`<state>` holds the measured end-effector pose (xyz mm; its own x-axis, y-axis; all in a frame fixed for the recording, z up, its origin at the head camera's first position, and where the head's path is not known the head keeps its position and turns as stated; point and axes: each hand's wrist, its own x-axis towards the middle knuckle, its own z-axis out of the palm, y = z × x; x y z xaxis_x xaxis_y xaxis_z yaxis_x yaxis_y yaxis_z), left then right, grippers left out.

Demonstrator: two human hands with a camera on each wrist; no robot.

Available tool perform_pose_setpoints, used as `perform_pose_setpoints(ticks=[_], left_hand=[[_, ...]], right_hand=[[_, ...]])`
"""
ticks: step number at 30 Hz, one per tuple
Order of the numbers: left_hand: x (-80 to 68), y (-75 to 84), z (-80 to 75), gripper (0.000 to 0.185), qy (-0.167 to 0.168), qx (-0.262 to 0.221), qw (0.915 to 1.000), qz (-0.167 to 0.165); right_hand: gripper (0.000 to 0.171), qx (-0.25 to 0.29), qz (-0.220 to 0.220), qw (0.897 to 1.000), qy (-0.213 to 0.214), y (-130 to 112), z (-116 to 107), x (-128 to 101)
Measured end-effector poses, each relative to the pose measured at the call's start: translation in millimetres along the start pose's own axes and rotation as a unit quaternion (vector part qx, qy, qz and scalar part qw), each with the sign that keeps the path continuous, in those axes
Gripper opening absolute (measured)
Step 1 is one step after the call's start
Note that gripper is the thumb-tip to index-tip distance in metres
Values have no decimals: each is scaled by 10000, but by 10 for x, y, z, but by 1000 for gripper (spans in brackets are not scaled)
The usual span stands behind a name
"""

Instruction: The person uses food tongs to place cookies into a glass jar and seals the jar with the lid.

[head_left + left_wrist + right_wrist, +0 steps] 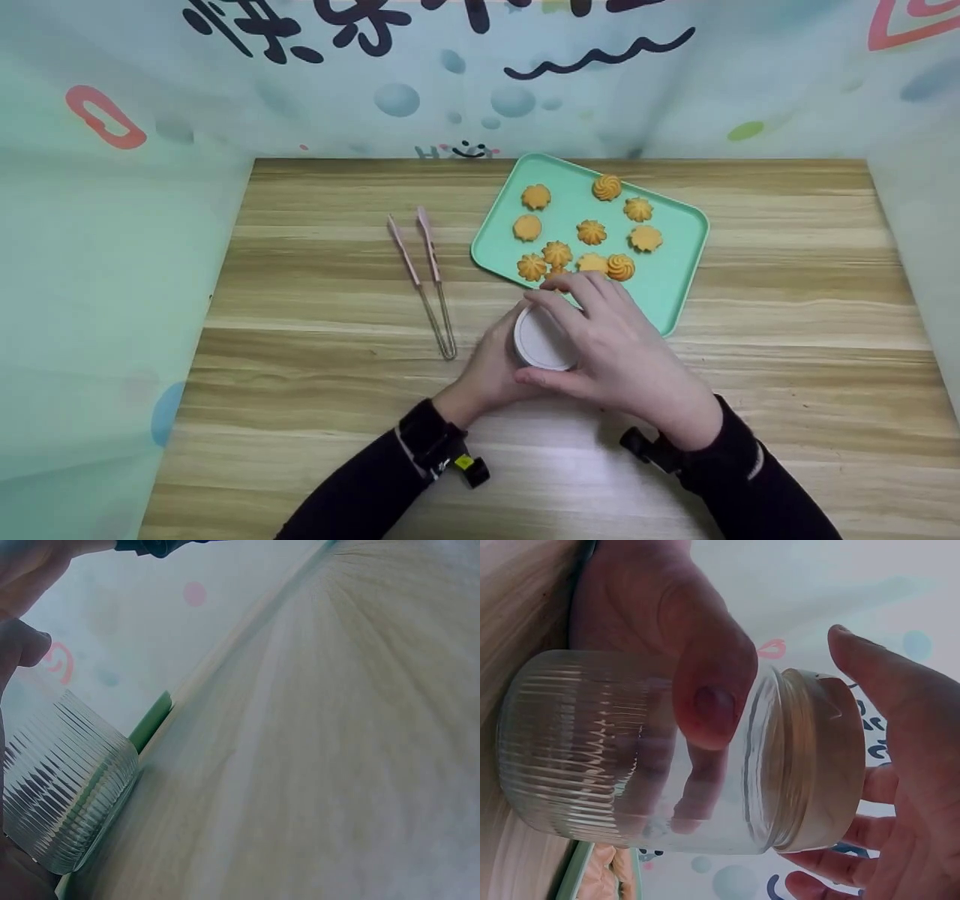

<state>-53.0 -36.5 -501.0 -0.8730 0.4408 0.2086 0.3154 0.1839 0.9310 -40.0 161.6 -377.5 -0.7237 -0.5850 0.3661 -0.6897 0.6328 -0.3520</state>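
A clear ribbed glass jar (577,742) stands upright on the table with a pale round lid (541,339) on top. My left hand (491,367) grips the jar's side; in the right wrist view its thumb lies across the glass below the neck. Over the lid, my right hand (615,341) is spread with fingers at the far side and thumb at the near side. A gap shows between that thumb (855,645) and the lid in the right wrist view. The left wrist view catches the lower ribbed part of the jar (71,787).
Behind the jar lies a green tray (675,277) bearing several cookies (591,232), partly covered by my right hand. Pink-tipped tongs (427,274) lie spread on the wooden table (300,300), left of the tray. A printed curtain (315,112) hangs along the table's back edge.
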Motion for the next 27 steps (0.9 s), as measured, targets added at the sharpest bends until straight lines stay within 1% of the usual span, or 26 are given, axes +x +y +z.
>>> perform_pose_setpoints(ticks=[5,15,19,24,27], left_hand=[[2,3,-1,104,30,25,10000,-15],[-2,-11,2,96,-16,-159,9999,53],[-4,-13,4,97,9,-137,9999,51],[-10,-17,8,97,51,-117,9999,-102],[-10,-10,13,99,21,-127,9998,-163]], right_hand=[[85,-41,146,9999,45,1,-9,2],[68,132,99,9999,-7,-2,15,-15],[65,159,-1,9998,-117,-4,18,-11],[74,316,-256,9986,-340,-9,16,1],[74,395,-438,9974,-418,-8,23,6]])
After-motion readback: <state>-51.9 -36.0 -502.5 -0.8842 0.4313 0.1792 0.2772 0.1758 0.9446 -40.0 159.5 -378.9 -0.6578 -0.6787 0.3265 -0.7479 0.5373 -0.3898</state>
